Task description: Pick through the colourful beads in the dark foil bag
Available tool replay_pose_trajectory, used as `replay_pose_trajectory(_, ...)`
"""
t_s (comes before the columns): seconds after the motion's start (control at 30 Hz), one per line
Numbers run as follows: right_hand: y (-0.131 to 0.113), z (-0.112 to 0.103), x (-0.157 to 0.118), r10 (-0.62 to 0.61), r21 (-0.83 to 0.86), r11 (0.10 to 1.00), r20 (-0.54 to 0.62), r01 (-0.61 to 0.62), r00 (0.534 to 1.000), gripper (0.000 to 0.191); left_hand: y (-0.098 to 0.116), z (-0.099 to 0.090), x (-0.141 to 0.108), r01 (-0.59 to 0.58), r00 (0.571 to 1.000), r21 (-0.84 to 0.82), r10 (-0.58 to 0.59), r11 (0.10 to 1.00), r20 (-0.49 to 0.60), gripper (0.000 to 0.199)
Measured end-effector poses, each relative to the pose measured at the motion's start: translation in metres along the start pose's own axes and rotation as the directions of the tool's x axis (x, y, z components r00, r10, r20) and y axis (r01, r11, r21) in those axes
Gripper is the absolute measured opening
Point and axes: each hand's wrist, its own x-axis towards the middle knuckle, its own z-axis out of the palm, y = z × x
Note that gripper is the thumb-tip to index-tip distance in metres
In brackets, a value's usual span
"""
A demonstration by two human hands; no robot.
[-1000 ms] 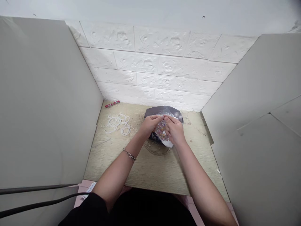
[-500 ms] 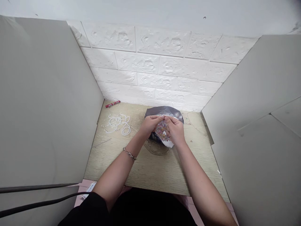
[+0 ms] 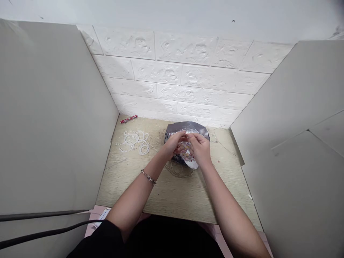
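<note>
Small multicoloured beads [image 3: 186,150] lie in what looks like a clear bag with a white lower corner, in front of a dark, shiny pouch-like thing [image 3: 185,126]. Over the beads, my left hand [image 3: 173,144] curls with its thumb and fingers drawn together. My right hand [image 3: 201,147] pinches close beside it, its lower fingers against the bag's right side. Whatever lies between the fingertips is too small to make out. Beneath the pouch, a loop of pale beaded strand [image 3: 179,175] shows on the table.
Tangled white bead strands [image 3: 135,141] lie to the left on the wooden table [image 3: 182,199]. A red packet [image 3: 129,119] rests at the back left, and a thin needle-like piece [image 3: 116,163] near the left edge. Panels flank both sides; a white brick-patterned wall [image 3: 172,75] stands behind.
The fingertips were together at the top of the beads; now a small gap shows between them. My left hand has turned slightly, with its lower fingers more visible.
</note>
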Motion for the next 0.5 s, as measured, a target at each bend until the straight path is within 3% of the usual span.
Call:
replay_pose_trajectory(0.23, -0.0046, -0.0008, -0.0021, -0.125, -0.124, 0.985, -0.034, 0.120, 0.992, 0.025, -0.0018, -0.0001, -0.0016, -0.095, 0.995, 0.100, 0.092, 0.990, 0.042, 0.031)
replay_pose_trajectory(0.5, -0.0083, -0.0016, -0.0036, -0.047, -0.018, 0.999, -0.131, 0.045, 0.990, 0.022, -0.0021, -0.0023, -0.0008, -0.005, 0.997, 0.121, -0.005, 0.993, 0.083, 0.020)
